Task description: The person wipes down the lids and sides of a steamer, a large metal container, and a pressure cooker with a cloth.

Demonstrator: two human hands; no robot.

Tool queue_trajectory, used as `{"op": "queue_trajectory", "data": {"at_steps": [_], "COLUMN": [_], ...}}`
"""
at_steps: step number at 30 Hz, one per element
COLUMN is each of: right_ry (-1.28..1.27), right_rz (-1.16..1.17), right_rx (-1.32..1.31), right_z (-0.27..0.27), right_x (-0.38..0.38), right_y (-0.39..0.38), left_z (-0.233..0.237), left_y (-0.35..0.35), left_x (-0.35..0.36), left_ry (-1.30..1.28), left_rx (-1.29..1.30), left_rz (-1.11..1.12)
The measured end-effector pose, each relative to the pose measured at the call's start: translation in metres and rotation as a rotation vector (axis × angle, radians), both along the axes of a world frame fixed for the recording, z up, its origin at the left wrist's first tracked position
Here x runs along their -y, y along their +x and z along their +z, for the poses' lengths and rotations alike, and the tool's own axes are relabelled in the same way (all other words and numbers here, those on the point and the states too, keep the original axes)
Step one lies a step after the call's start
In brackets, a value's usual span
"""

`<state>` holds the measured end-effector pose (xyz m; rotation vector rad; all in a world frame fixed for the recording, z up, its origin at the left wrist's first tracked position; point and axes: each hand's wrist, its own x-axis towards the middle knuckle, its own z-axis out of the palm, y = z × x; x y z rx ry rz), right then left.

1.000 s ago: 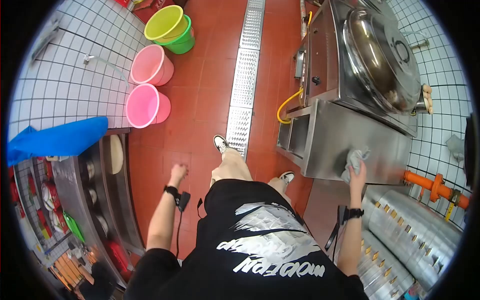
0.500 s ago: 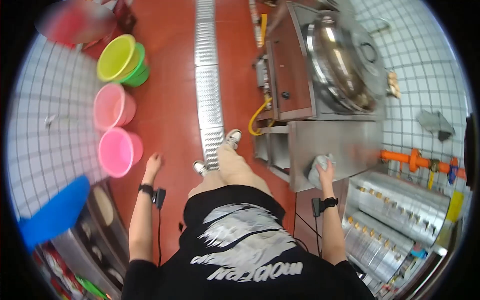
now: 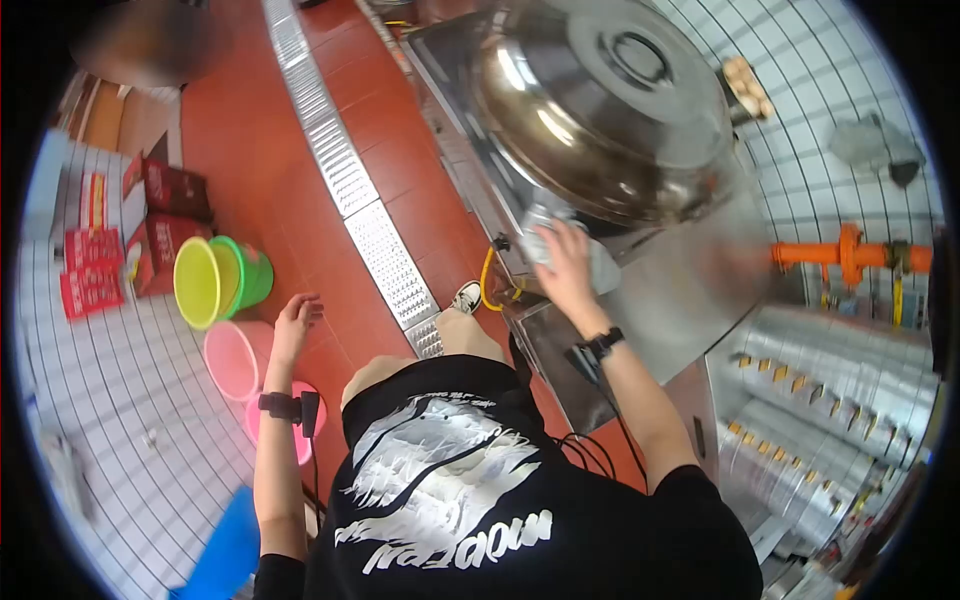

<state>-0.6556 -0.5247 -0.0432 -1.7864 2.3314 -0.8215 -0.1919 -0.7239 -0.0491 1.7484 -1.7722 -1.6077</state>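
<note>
The right hand (image 3: 562, 262) lies palm down on a grey cloth (image 3: 605, 270), fingers slightly spread and pressing it flat rather than pinching it. The arm reaches forward and up from the shoulder, nearly straight, with a black band at the wrist. The cloth sits at the front edge of the steel counter (image 3: 700, 300), just below the rim of the big domed lid (image 3: 600, 100) and close to the corner where a yellow hose (image 3: 486, 282) curls down.

The left hand (image 3: 298, 318) hangs out to the side over the red floor, open, with loosely curled fingers and holding nothing; its forearm is raised, with a black band on the wrist. Just beside it stand a pink bucket (image 3: 235, 358) and a yellow-green bucket (image 3: 205, 282). A metal floor grate (image 3: 365, 225) runs between the two hands.
</note>
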Motion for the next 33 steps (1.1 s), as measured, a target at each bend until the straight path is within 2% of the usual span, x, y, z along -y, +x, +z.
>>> {"op": "queue_trajectory", "data": {"at_steps": [3,6,9,11,13,15,17,20,23,28,29,31,33], "right_ry": [0.025,-0.051,-0.080,0.060,0.039,-0.049,-0.067,-0.138,-0.113,0.022,0.048,0.091,0.137], "right_rz": [0.046,0.013,-0.065,-0.103,-0.239,-0.405,-0.587,-0.704,-0.752,-0.456,-0.412,-0.395,-0.360], "right_rx": [0.058,0.112,0.202,0.189,-0.042,-0.073,-0.108,-0.091,-0.064,0.024,-0.004,0.086,0.011], "right_z": [0.011,0.001,0.007,0.012,-0.002,-0.007,0.005,-0.010,-0.005,-0.003,-0.008,0.000,-0.003], "right_x": [0.047,0.065,0.028,-0.011,-0.046,-0.067,-0.069,-0.064,-0.060,-0.053,-0.040,0.000,0.045], "right_y": [0.011,0.003,0.003,-0.004,-0.017,-0.046,-0.077,-0.112,-0.093,-0.004,0.011,0.033,0.046], "left_z": [0.009,0.020,0.023,0.023,0.025,0.026,0.007,-0.005,-0.013,-0.028,-0.025,-0.059,-0.051], "left_y": [-0.080,-0.165,-0.228,-0.260,-0.280,-0.290,-0.290,-0.289,-0.294,-0.306,-0.312,-0.310,-0.327], "left_x": [0.036,0.056,0.076,0.090,0.100,0.111,0.130,0.162,0.204,0.267,0.280,0.327,0.352], "left_ry": [-0.005,0.005,-0.090,-0.135,-0.191,-0.201,-0.184,-0.153,-0.111,-0.136,-0.166,-0.139,-0.184], "left_rx": [-0.014,0.058,0.151,0.156,0.145,0.137,0.151,0.245,0.310,0.231,0.231,0.115,0.098], "left_rz": [-0.155,-0.516,-0.773,-0.897,-0.972,-1.003,-1.028,-1.107,-1.153,-1.034,-0.992,-0.926,-0.888]}}
